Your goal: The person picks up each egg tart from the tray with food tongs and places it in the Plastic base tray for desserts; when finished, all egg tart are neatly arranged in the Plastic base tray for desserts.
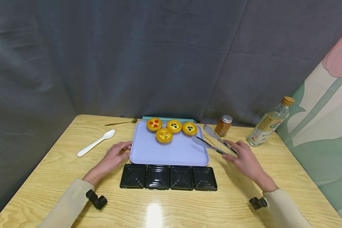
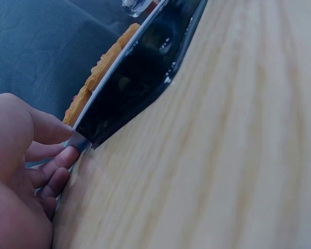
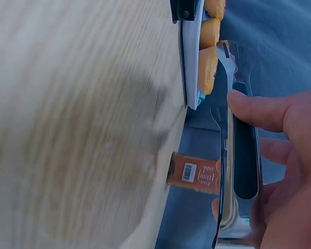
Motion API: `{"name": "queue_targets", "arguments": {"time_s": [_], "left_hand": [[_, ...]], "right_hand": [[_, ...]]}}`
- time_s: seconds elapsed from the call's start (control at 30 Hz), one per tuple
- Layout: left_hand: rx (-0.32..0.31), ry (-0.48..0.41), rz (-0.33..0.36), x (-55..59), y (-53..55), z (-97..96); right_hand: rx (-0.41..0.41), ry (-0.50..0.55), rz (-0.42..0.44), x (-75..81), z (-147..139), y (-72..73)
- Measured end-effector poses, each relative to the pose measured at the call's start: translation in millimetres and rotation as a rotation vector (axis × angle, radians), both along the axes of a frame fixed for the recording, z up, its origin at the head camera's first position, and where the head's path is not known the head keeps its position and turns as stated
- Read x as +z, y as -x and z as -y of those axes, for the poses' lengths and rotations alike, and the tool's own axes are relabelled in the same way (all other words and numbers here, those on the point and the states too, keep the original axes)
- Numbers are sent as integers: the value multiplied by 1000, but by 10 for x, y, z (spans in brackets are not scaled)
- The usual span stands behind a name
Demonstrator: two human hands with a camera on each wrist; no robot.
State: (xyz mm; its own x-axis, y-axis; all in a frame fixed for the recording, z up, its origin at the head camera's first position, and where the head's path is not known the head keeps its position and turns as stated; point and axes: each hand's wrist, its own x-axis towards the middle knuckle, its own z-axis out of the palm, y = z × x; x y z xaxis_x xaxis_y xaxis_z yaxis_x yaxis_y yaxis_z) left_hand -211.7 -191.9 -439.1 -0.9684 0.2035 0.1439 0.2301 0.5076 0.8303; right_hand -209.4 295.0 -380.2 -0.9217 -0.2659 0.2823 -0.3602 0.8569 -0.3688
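Note:
My left hand [image 1: 115, 155] is at the left edge of a lavender tray [image 1: 185, 152], pinching its near corner between thumb and fingers in the left wrist view. Several small tarts lie together on the tray's far half: one with red pieces [image 1: 154, 124], one with yellow wedges [image 1: 164, 135], and two dotted with dark berries, a middle one [image 1: 174, 126] and a right one [image 1: 190, 129]. To the right, my right hand [image 1: 246, 161] holds a pair of metal tongs [image 3: 245, 155] with black grips. Their arms are spread, and their tips point toward the tray's right side with nothing between them.
Several square black plastic trays [image 1: 158, 177] line up before the lavender tray. A white spoon [image 1: 96, 143] and a thin brown utensil [image 1: 121, 123] lie left; a teal stick [image 1: 182, 120] lies behind. A spice jar [image 1: 223, 125] and tall bottle [image 1: 269, 123] stand right.

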Motion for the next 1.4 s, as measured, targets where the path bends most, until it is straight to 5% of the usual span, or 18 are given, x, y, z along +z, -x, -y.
{"name": "queue_targets", "arguments": {"time_s": [0.43,0.77,1.4], "left_hand": [[-1,6,-6,15,-4,1],[-2,23,-9,4,1,2],[6,31,1,9,-8,2]], "right_hand": [[10,3,-41,-16,156,221],[-21,-26,11,-52,263,337],[-12,8,14,-83,357,428]]}}
